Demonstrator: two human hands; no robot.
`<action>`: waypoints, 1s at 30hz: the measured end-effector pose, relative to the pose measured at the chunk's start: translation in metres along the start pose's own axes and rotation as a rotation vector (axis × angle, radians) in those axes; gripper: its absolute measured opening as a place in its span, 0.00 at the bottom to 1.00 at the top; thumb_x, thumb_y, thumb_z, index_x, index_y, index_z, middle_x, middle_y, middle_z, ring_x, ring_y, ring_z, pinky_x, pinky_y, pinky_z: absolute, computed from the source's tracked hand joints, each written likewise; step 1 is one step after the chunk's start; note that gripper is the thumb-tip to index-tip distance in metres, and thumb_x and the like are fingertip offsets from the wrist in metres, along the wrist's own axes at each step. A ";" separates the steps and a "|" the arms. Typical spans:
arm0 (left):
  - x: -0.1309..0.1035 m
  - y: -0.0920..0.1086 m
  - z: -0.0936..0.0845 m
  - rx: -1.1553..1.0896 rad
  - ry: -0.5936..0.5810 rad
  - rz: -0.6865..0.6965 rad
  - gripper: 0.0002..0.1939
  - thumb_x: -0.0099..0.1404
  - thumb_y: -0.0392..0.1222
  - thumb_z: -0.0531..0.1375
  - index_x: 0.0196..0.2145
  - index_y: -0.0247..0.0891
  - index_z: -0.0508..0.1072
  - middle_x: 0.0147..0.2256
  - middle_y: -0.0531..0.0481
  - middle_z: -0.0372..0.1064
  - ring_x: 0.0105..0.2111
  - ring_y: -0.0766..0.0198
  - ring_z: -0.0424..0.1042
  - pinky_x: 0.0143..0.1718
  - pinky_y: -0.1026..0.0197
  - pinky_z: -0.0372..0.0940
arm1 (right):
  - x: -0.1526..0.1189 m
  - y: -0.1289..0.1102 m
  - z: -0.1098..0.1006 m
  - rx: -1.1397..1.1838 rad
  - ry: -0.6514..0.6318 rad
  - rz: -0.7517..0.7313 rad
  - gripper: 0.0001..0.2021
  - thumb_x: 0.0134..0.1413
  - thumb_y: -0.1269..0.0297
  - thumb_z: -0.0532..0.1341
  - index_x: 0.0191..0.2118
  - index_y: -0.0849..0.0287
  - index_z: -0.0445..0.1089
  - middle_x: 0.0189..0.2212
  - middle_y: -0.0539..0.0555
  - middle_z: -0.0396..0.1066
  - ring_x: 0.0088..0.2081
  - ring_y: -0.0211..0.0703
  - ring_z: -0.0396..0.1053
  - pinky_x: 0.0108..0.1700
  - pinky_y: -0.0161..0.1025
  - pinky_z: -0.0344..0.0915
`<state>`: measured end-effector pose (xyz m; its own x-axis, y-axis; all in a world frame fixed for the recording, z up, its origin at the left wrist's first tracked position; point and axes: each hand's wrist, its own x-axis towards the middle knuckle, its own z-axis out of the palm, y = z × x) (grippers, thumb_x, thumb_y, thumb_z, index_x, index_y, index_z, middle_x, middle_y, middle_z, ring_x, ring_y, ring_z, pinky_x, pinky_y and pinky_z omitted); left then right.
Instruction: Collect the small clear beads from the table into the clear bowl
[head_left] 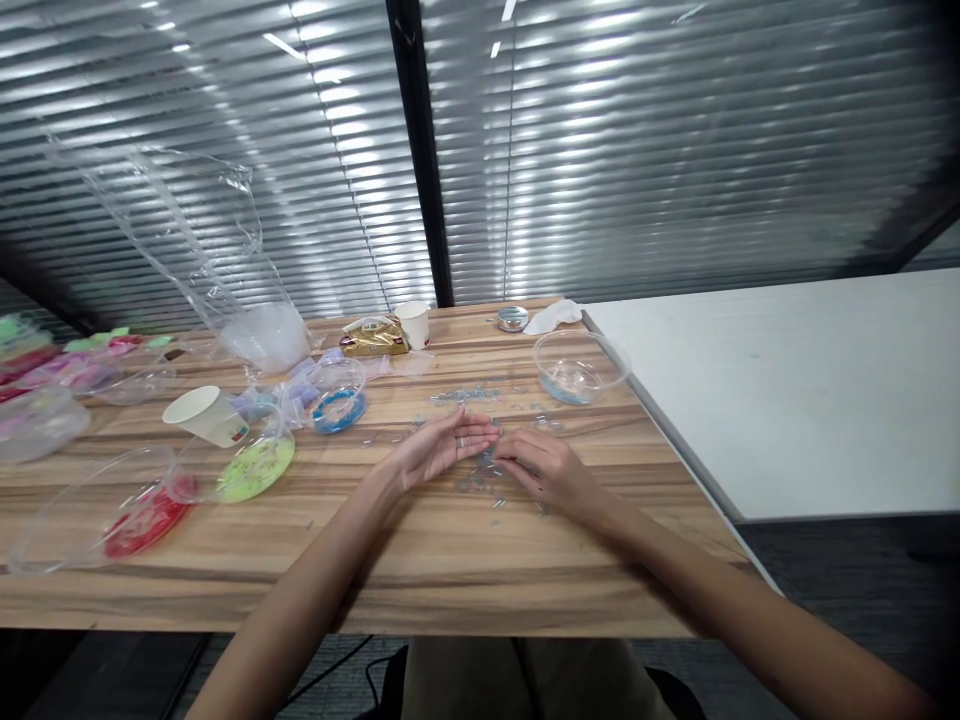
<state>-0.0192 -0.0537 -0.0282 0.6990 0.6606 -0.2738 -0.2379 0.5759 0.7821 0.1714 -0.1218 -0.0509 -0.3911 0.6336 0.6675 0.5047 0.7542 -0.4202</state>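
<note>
Left hand (444, 448) open, palm up, fingers pointing right. Right hand (547, 468) curled, fingertips close by left's; can't tell whether anything is pinched. Small clear pieces (480, 484) loose on wooden table (480, 580), around my fingertips, slim ones flat, long axes mixed. Beyond grip, denser band (465, 395) runs left to right. Right, beyond: clear bowl (583, 362), bluish contents. Farther, left: upright paper cup (413, 325).

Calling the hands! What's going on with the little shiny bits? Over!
Left hand open, palm showing. Right hand beside it, fingers bent. Shiny bits scattered around both. Clear bowl beyond, not between them.
</note>
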 end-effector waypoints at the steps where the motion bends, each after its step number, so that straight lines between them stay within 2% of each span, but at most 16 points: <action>1: 0.000 -0.002 0.000 -0.001 -0.023 -0.009 0.14 0.69 0.41 0.52 0.40 0.27 0.72 0.41 0.37 0.70 0.44 0.59 0.70 0.52 0.59 0.62 | 0.000 -0.001 -0.001 -0.002 0.027 0.005 0.07 0.61 0.70 0.54 0.40 0.57 0.69 0.35 0.54 0.73 0.38 0.41 0.70 0.40 0.38 0.66; 6: 0.001 -0.014 0.006 -0.012 -0.124 -0.081 0.15 0.68 0.44 0.55 0.41 0.27 0.72 0.42 0.37 0.70 0.44 0.58 0.70 0.54 0.55 0.61 | 0.000 0.002 -0.005 -0.030 0.108 0.021 0.06 0.60 0.69 0.56 0.40 0.58 0.70 0.35 0.55 0.73 0.38 0.42 0.70 0.40 0.38 0.66; 10: 0.000 -0.019 0.010 -0.057 -0.123 -0.129 0.12 0.66 0.41 0.58 0.40 0.27 0.71 0.41 0.37 0.70 0.44 0.57 0.70 0.54 0.52 0.60 | -0.001 0.003 -0.004 -0.041 0.105 0.020 0.06 0.60 0.67 0.56 0.39 0.58 0.70 0.33 0.55 0.73 0.36 0.41 0.70 0.39 0.38 0.67; 15: -0.002 -0.017 0.010 -0.093 -0.111 -0.146 0.09 0.65 0.36 0.58 0.39 0.26 0.72 0.40 0.38 0.71 0.43 0.58 0.71 0.55 0.52 0.59 | -0.001 0.003 -0.002 -0.045 0.103 -0.007 0.06 0.60 0.70 0.56 0.40 0.60 0.70 0.33 0.54 0.73 0.36 0.40 0.70 0.39 0.38 0.67; 30: -0.003 -0.017 0.015 -0.039 -0.143 -0.150 0.08 0.63 0.36 0.60 0.38 0.27 0.72 0.38 0.39 0.71 0.42 0.59 0.70 0.54 0.54 0.58 | 0.000 0.001 -0.003 -0.047 0.094 -0.029 0.07 0.60 0.71 0.55 0.39 0.58 0.70 0.34 0.54 0.74 0.37 0.40 0.71 0.39 0.38 0.68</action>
<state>-0.0072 -0.0725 -0.0321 0.8168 0.4925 -0.3007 -0.1484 0.6828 0.7153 0.1744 -0.1216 -0.0500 -0.3336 0.5908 0.7346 0.5307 0.7617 -0.3716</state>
